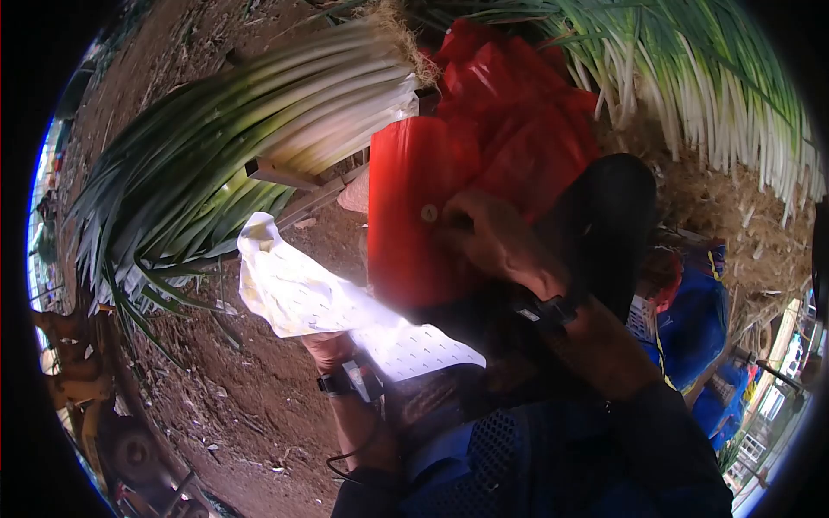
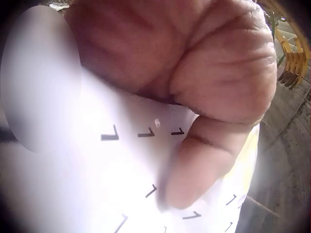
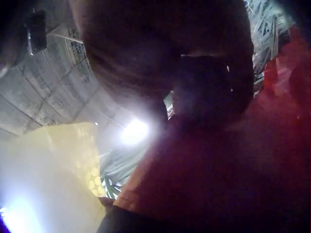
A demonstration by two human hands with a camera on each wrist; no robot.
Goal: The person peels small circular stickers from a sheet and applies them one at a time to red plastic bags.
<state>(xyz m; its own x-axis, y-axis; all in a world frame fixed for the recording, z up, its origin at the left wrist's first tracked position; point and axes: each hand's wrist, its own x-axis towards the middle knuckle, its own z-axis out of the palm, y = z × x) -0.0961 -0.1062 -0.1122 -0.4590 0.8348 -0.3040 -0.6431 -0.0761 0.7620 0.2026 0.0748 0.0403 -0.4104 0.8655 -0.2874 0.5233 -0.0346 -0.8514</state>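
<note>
My left hand [image 1: 330, 347] grips a white printed sheet [image 1: 302, 289]; in the left wrist view the thumb of that hand [image 2: 194, 73] presses on the sheet [image 2: 97, 170], which bears small black marks. Over my lap lies red plastic [image 1: 406, 207], smooth at the left and crumpled farther back. My right hand [image 1: 492, 233] is on it with bent fingers; in the right wrist view this dark hand [image 3: 170, 58] pinches the red plastic [image 3: 209, 170] at its upper edge. A yellowish part of the sheet [image 3: 53, 160] shows at the lower left there.
A bundle of thick leeks [image 1: 259, 112] rests on a wooden frame [image 1: 285, 175] at the left. More green onions [image 1: 691, 86] with roots lie at the upper right. Blue bags [image 1: 695, 319] stand at the right, and bare soil [image 1: 233, 406] shows below the leeks.
</note>
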